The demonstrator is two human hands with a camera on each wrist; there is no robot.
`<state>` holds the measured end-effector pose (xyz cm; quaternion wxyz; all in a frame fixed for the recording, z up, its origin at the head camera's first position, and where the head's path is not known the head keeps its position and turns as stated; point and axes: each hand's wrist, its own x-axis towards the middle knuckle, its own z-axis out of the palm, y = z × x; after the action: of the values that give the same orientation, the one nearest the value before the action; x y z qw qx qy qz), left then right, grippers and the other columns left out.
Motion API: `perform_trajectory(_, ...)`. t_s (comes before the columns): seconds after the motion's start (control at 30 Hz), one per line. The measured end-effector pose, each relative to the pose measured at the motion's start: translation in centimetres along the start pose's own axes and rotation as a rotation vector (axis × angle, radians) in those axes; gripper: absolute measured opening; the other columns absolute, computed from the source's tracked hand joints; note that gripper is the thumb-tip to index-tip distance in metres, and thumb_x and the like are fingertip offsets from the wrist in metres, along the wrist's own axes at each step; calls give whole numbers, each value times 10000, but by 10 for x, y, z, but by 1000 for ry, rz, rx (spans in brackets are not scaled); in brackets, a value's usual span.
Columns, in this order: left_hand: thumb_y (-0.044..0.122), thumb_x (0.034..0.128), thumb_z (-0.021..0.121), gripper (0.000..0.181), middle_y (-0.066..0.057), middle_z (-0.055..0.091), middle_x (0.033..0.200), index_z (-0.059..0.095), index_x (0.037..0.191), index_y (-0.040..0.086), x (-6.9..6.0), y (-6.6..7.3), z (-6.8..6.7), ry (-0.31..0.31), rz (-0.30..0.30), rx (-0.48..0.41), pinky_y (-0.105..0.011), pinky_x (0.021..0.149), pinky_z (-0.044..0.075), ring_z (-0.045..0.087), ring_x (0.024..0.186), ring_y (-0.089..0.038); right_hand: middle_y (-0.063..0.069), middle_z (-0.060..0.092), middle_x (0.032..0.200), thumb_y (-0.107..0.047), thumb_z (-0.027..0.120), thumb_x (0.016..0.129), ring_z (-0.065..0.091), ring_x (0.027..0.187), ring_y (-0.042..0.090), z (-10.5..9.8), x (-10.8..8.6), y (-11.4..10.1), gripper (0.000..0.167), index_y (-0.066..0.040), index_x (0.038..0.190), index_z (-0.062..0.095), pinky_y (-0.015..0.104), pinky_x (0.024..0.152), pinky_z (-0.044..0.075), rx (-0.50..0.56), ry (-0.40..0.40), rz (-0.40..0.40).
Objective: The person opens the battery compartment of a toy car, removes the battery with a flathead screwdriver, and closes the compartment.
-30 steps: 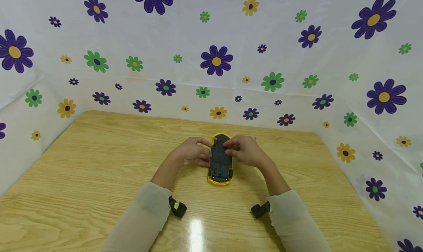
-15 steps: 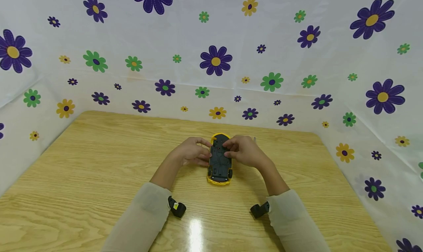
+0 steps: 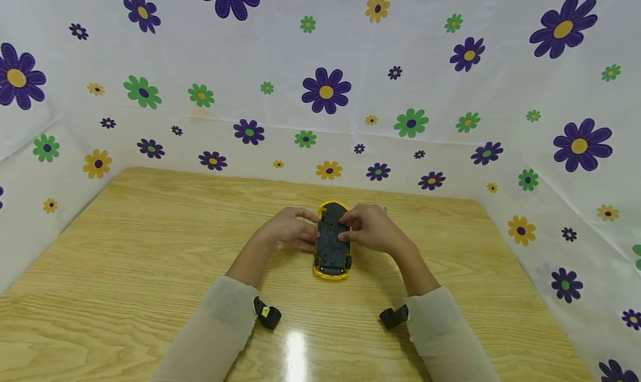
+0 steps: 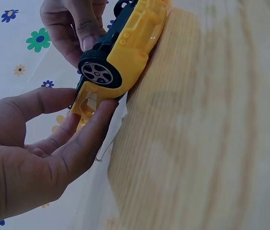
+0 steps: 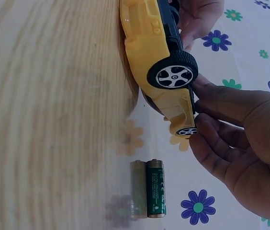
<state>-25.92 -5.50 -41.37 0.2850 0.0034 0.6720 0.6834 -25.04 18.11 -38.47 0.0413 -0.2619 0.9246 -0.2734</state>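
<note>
A yellow toy car [image 3: 331, 273] lies upside down on the wooden table, its black underside [image 3: 330, 243] facing up. My left hand [image 3: 287, 231] holds its left side, with thumb and curled fingers around the yellow body, as the left wrist view shows near the wheel [image 4: 97, 73]. From the other side, my right hand [image 3: 368, 229] holds the car with bent fingers, thumb and forefinger on the underside. In the right wrist view the right thumb [image 5: 226, 98] presses beside the black base. Whether anything small sits between the right fingertips is hidden.
A green battery [image 5: 156, 188] lies on the table [image 3: 175, 259] beyond my right hand, its reflection beside it. White cloth [image 3: 240, 64] printed with flowers walls the back and sides. Black wrist cameras [image 3: 269, 317] sit at both cuffs.
My right thumb has slid a little to the left across the car's underside. The left hand and the car stay nearly where they were.
</note>
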Motion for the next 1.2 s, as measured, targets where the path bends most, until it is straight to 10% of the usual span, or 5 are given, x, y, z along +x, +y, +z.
perform_trajectory(1.2,-64,940,649,429,-248,616,1129,538,1351,-11,1,-1,0,-5,27,28,-440,835,626,699,924,-311,22,659,875,-182,801,916,575,740,135,6,2,0,306,14,1146,752,281,646,516,-52,-32,3)
